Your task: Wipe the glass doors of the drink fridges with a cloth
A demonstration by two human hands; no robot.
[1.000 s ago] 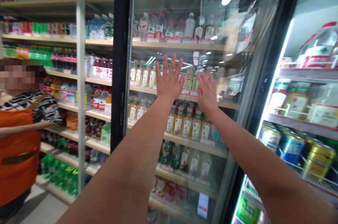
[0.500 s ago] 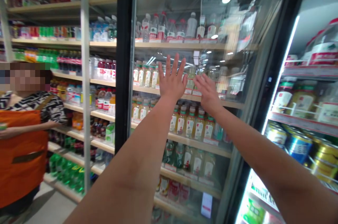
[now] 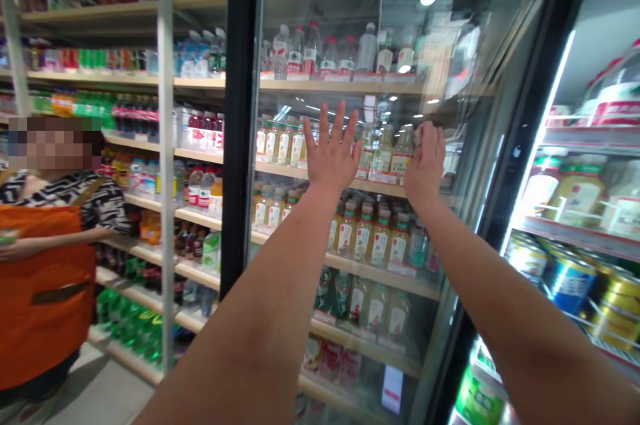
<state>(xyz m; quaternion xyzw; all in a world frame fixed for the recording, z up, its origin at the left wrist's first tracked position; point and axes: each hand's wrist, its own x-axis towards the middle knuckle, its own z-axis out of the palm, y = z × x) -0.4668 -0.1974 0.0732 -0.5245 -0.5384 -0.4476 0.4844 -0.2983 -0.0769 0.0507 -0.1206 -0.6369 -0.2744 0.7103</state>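
Observation:
My left hand [image 3: 333, 153] is raised with its fingers spread, palm flat toward the glass cooler door [image 3: 465, 78]. To its right my right hand [image 3: 426, 161] also rests against the glass, its fingers stretched upward and close together, nothing in it. The door stands swung open in a black frame [image 3: 239, 118]. Through the glass I see shelves of bottled drinks [image 3: 367, 235] with yellow-green contents and red labels.
On the right the open cooler interior [image 3: 575, 211] shows wire racks with cans and large bottles. A person in an orange apron [image 3: 37, 278] stands at the left by wooden shelves of drinks [image 3: 145, 178]. A grey post [image 3: 166, 158] rises beside them.
My right hand has slid to the right along the glass and turned more upright. My left hand has stayed nearly in place. The view has shifted slightly right.

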